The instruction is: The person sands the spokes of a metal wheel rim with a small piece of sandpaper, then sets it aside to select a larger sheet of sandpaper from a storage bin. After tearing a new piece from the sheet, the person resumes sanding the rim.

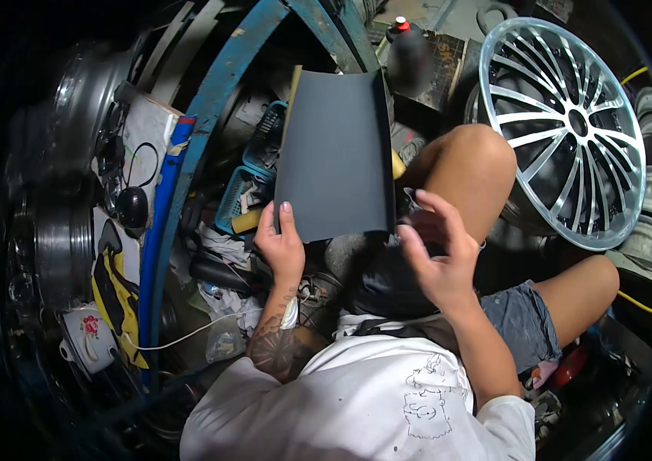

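A dark grey sheet that looks like sandpaper [333,154] is held up before me, slightly curved, with a yellowish strip along its left edge. My left hand [281,250] grips its lower left corner, thumb on the grey face and fingers behind. Just off the lower right corner is my right hand [446,253], its fingers apart and bent, with nothing visible in them. To the right of the sheet, beyond my raised knee, a multi-spoke alloy wheel [564,131] stands tilted, its spokes bright silver with dark gaps between.
Blue plastic baskets [235,196] with small items lie behind the sheet. A blue metal frame [207,115] rises on the left, near a yellow-and-black cloth [117,288] and a floral white pot [87,338]. A dark bottle with a red cap [403,27] stands at the back.
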Available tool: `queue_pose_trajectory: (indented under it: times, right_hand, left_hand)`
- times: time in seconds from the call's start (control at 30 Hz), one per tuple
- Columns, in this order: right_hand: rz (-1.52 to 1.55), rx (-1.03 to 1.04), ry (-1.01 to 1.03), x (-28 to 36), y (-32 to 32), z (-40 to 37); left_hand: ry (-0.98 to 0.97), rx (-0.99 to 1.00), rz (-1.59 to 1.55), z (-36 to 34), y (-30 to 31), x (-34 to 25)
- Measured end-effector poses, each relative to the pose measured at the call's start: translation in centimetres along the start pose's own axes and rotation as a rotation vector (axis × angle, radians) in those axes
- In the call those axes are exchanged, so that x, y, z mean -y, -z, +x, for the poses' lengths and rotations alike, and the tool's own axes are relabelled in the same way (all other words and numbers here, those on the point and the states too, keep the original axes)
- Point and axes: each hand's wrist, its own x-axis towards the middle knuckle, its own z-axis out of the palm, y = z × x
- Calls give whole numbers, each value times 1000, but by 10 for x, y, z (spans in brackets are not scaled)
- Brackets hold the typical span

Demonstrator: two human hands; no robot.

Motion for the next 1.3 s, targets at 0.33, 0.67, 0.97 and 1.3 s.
queue_pose_trajectory:
  times: [0.33,0.67,0.97,1.3]
  right_hand:
    - [-210,47,58,16,3,4]
    - [13,0,-124,-5,18,-2]
    - [413,-82,87,-10,21,-42]
    - [600,-148,-169,-31,39,-46]
  left_hand:
    - [111,79,-245,-28,9,-19]
    - [-31,369,-219,-69,-5,-72]
    - [-310,533,-221,-89,-56,-77]
    - [-215,717,-394,-86,-76,-72]
